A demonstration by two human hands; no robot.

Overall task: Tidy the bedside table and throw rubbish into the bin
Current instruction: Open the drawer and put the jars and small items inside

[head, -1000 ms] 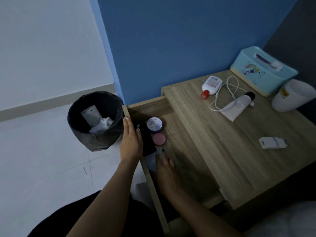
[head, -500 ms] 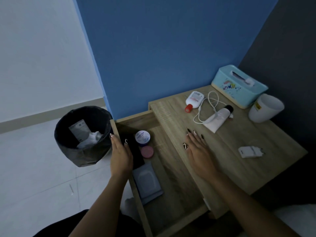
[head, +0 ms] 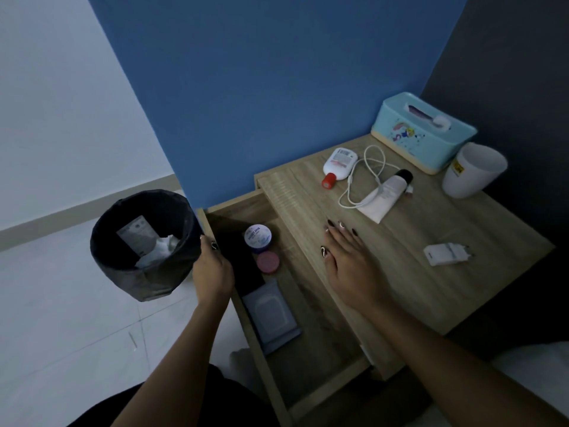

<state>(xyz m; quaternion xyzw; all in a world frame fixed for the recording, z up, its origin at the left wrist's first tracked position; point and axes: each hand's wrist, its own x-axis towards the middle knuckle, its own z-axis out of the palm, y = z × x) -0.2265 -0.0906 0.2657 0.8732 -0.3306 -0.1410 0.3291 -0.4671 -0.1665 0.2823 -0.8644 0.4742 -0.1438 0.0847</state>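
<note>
While paper rubbish lies in the bin (head: 144,245) on the floor, the surface (head: 415,288) is only partly tidied, I think.
Left hand (head: 212,272) rests on the open drawer's (head: 314,349) left wall, fingers bent; whether it grips, I cannot tell. Right hand (head: 348,266) lies flat, fingers apart, near the surface's left edge. Bottle (head: 340,163), cable (head: 368,167) and tube (head: 385,195) wait near the back edge, the cable crossing the tube; charger (head: 446,254) near the right edge.

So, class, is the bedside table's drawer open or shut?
Open. The drawer juts out from under the tabletop, showing a jar and wipes pack inside.
</note>
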